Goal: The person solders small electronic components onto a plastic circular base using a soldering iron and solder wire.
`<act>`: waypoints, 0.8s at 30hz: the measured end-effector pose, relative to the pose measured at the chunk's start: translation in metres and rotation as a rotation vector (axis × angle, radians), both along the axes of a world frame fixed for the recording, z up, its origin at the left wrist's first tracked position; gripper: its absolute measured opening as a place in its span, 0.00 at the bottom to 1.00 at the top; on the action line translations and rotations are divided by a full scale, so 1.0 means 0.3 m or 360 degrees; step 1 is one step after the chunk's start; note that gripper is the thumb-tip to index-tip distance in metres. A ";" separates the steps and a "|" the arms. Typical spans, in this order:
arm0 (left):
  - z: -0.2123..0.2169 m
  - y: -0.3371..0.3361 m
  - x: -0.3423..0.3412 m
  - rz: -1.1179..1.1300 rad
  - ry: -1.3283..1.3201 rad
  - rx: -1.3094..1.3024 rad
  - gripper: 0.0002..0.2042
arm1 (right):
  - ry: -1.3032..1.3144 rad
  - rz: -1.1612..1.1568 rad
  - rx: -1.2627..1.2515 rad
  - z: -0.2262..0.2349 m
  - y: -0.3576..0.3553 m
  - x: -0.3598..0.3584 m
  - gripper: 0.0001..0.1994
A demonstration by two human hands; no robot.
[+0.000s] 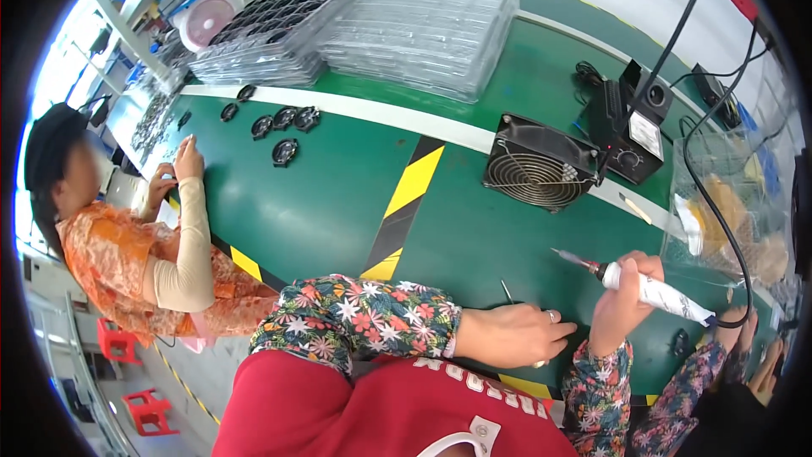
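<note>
My right hand (622, 298) grips a white-handled soldering iron (651, 289), its metal tip pointing up and left over the green table (338, 195). A black cable runs from the iron's rear toward the back. My left hand (516, 334) rests flat near the table's front edge, fingers together, with a thin metal pin or wire (507, 291) just behind it; whether it holds anything I cannot tell. Both forearms wear floral sleeves.
A black fan (541, 165) with a wire grille stands ahead, a black soldering station (630, 123) to its right. Stacks of clear plastic trays (423, 30) fill the back. Several small black round parts (283, 123) lie at left, where a seated person (127, 237) works. A clear bag (736, 211) is far right.
</note>
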State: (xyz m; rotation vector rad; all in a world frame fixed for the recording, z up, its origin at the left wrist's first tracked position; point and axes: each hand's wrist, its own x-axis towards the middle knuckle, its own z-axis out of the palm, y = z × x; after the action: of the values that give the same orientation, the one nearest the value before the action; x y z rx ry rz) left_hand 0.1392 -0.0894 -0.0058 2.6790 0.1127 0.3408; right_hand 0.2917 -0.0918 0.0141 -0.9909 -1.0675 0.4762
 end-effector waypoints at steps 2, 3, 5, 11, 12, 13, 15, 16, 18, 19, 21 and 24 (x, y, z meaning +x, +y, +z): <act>-0.018 0.007 -0.015 0.0090 -0.0223 0.0046 0.10 | 0.0005 0.0058 -0.0026 0.000 0.004 -0.009 0.06; -0.024 0.009 -0.017 0.0092 -0.0228 0.0045 0.10 | -0.0003 0.0103 -0.0052 0.000 0.003 -0.013 0.06; -0.029 0.014 -0.017 0.0034 -0.0344 0.0095 0.09 | -0.0024 0.0143 -0.0080 0.001 0.003 -0.017 0.06; -0.035 0.021 -0.008 0.0008 -0.0257 0.0073 0.08 | 0.0062 0.0175 -0.0087 -0.004 0.008 -0.021 0.07; -0.030 0.021 -0.011 -0.0007 -0.0235 0.0053 0.08 | 0.0084 0.0179 -0.0102 -0.006 0.008 -0.024 0.07; -0.023 0.022 -0.015 0.0007 -0.0235 0.0060 0.08 | 0.0107 0.0183 -0.0116 -0.006 0.009 -0.028 0.07; -0.012 0.030 -0.017 -0.0070 -0.0085 0.0042 0.11 | 0.0115 0.0205 -0.0131 -0.004 0.010 -0.035 0.07; -0.014 0.032 -0.018 -0.0070 -0.0085 0.0047 0.11 | 0.0127 0.0223 -0.0146 -0.002 0.011 -0.039 0.07; -0.021 0.029 -0.017 -0.0056 -0.0108 0.0077 0.12 | 0.0144 0.0198 -0.0169 -0.007 0.011 -0.041 0.07; -0.019 0.030 -0.016 -0.0065 -0.0105 0.0084 0.12 | 0.0162 0.0177 -0.0196 -0.008 0.012 -0.042 0.07; -0.009 0.029 -0.018 -0.0059 -0.0035 0.0038 0.12 | 0.0184 0.0182 -0.0218 -0.003 0.012 -0.048 0.08; 0.003 0.027 -0.019 -0.0045 -0.0035 0.0018 0.12 | 0.0242 0.0205 -0.0262 -0.004 0.010 -0.047 0.08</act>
State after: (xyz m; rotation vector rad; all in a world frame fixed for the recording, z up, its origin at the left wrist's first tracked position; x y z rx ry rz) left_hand 0.1336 -0.0814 -0.0048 2.6842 0.0660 0.3632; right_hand 0.2777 -0.0889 0.0129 -1.0167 -0.9697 0.7431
